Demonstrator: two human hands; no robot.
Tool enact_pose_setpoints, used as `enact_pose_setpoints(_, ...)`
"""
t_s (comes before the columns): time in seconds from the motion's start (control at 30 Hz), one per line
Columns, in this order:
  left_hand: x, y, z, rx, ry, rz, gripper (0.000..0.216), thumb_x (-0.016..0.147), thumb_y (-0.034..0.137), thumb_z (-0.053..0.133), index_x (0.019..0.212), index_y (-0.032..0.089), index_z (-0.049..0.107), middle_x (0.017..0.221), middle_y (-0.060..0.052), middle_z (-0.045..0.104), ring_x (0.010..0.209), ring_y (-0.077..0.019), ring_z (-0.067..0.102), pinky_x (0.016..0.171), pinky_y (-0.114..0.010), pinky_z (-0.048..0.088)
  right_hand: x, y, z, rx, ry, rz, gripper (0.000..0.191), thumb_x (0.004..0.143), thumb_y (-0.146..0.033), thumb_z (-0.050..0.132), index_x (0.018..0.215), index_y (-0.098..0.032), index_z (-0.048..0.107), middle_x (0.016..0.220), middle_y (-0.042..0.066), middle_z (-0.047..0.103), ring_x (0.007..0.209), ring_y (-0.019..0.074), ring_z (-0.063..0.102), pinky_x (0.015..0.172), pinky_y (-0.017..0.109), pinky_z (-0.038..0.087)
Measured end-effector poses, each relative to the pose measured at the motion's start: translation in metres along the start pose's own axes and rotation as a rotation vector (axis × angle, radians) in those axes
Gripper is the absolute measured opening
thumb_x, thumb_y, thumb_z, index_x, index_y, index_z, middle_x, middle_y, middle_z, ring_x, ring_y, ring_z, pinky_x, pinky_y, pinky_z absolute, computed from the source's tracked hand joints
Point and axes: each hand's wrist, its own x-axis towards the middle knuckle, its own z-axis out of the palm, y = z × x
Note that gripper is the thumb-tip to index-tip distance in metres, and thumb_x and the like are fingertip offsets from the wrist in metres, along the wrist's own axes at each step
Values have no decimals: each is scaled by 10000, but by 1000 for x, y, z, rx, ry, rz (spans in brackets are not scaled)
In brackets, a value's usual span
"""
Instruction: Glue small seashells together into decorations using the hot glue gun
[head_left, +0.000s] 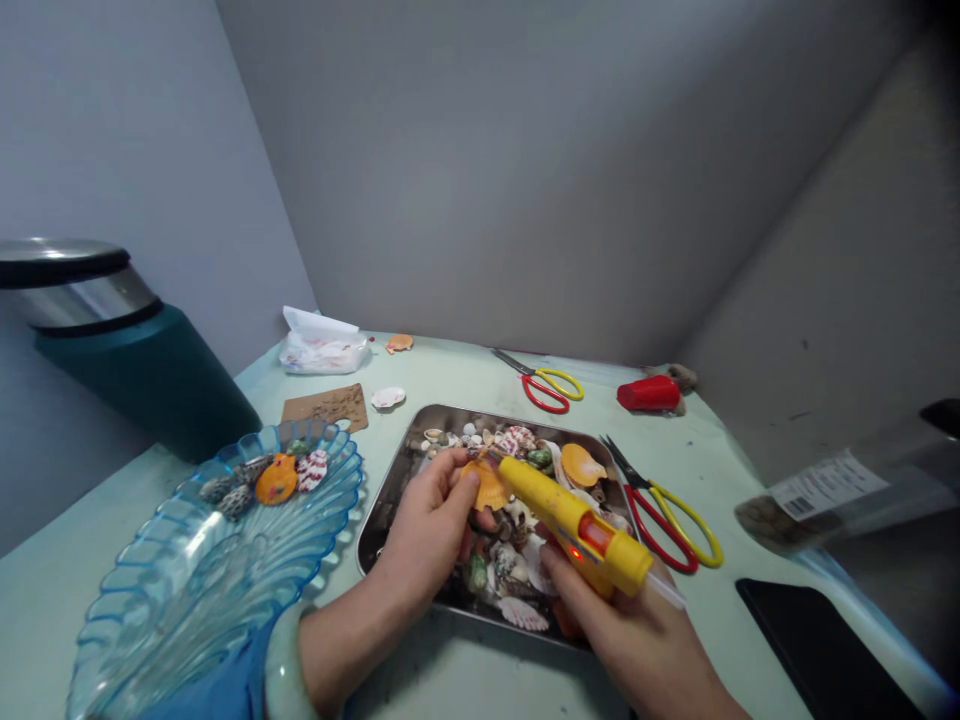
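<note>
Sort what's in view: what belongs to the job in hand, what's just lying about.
In the job:
left hand, holding an orange shell
right hand, holding the glue gun
tray of shells
probably the blue dish, with shells on it

Seemingly just lying about:
flask
far scissors
near scissors
cardboard
labelled bag
</note>
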Motion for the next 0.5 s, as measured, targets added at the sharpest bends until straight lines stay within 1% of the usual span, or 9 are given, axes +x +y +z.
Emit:
enact_pose_setpoints(0.2,0,0,0,4,-39,17,247,841,397,505,977,191,484,539,45,592,296,-49,363,315,-143,266,1,-3,0,-13,-18,-3,130,791,-291,574,741,-208,662,696,8,719,610,186,671,577,258,544)
enact_pose_setpoints(0.33,-1,2,1,14,-14,2,248,833,393,513,976,193,478,494,61,562,290,-46,340,310,-136,232,1,-5,-2,-37,-33,1,144,794,-306,577,743,-207,668,710,13,722,616,191,675,588,265,551)
enact_pose_setpoints(0.5,-2,4,2,46,27,1,253,823,372,521,982,176,497,467,57,560,301,-48,356,324,-136,221,-1,-6,-4,-67,-43,24,176,795,-349,599,702,-215,665,623,1,702,583,202,672,587,278,561)
